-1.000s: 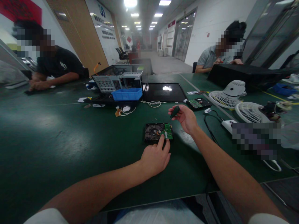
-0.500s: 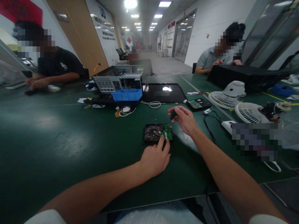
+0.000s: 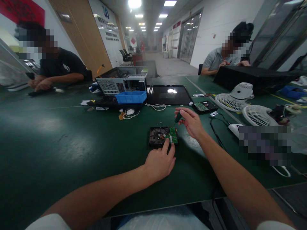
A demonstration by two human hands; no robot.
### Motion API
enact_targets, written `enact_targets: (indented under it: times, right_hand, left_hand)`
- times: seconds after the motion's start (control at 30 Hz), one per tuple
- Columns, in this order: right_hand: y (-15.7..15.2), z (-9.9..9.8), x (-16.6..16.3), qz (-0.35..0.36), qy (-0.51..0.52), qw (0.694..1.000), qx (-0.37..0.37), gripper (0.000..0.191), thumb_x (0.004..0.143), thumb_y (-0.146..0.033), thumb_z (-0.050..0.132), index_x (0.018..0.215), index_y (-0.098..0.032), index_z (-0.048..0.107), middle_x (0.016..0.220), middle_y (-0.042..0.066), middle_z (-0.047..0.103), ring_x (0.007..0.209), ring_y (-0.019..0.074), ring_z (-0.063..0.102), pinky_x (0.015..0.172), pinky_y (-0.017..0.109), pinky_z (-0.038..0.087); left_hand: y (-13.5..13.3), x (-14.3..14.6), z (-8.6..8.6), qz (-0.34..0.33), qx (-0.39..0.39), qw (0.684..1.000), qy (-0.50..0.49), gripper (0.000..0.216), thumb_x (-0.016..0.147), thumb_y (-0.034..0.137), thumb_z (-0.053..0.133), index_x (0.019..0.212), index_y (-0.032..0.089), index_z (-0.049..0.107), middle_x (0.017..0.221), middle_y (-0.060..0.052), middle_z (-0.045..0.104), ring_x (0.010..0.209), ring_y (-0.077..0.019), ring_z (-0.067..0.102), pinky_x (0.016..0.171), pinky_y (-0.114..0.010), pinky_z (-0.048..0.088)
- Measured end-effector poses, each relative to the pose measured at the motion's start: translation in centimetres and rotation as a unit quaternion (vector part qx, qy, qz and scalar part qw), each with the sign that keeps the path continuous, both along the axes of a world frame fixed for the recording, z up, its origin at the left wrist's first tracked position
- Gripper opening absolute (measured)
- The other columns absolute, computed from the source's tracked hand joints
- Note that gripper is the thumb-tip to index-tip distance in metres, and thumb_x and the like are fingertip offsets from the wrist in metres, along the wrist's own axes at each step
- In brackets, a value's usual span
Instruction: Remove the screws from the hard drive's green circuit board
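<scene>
The bare left hand (image 3: 159, 164), spread loosely, gripping nothing, rests 2 fingertips on the black rectangular metal hard drive (image 3: 155, 139) at its 12 o'clock, long axis 9-to-3. At the drive's 2 o'clock, the right hand (image 3: 189, 123) pinches a dark-green stubby-handled tool (image 3: 178, 117). Farther, 11 o'clock: blue plastic tray (image 3: 131, 97), contents hidden.

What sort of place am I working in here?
Probably an electronics workroom in an office-like building. The signs are an open grey metal computer case, a flat black rectangular hard drive with a green circuit board, and a white plastic fan.
</scene>
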State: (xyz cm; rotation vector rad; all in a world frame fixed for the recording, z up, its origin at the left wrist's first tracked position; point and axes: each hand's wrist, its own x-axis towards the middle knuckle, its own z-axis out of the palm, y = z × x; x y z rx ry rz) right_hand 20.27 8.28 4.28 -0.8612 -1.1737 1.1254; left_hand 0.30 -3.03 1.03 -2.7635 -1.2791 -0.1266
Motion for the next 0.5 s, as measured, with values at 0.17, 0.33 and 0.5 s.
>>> enact_targets:
  times: [0.17, 0.33, 0.5]
  right_hand:
    - [-0.07, -0.02, -0.17, 0.001, 0.012, 1.000, 0.000, 0.023, 0.082, -0.046, 0.081, 0.092, -0.025, 0.078, 0.106, 0.005, 0.074, 0.087, 0.0177, 0.067, 0.057, 0.025, 0.051]
    - [0.17, -0.33, -0.10, 0.025, 0.061, 0.998, -0.011, 0.032, 0.088, -0.055, 0.071, 0.096, -0.024, 0.071, 0.103, 0.006, 0.076, 0.087, 0.0207, 0.071, 0.058, 0.028, 0.055]
    - [0.19, -0.29, -0.02, 0.013, 0.048, 0.999, -0.004, 0.023, 0.087, -0.046, 0.074, 0.094, -0.025, 0.071, 0.099, 0.004, 0.076, 0.083, 0.0190, 0.070, 0.057, 0.026, 0.053]
  left_hand:
    - [-0.03, -0.02, 0.17, -0.001, 0.002, 1.000, 0.003, 0.059, 0.101, 0.040, 0.050, 0.153, 0.013, 0.047, 0.161, -0.026, 0.041, 0.090, -0.0273, 0.075, 0.070, -0.037, 0.059]
    - [-0.03, -0.01, 0.20, 0.000, -0.001, 1.000, 0.006, 0.061, 0.100, 0.041, 0.051, 0.154, 0.013, 0.046, 0.161, -0.026, 0.041, 0.089, -0.0276, 0.075, 0.070, -0.039, 0.059]
    - [0.05, 0.02, 0.00, 0.003, -0.001, 1.000, 0.007, 0.061, 0.101, 0.042, 0.051, 0.154, 0.014, 0.045, 0.161, -0.025, 0.040, 0.091, -0.0269, 0.076, 0.072, -0.037, 0.059]
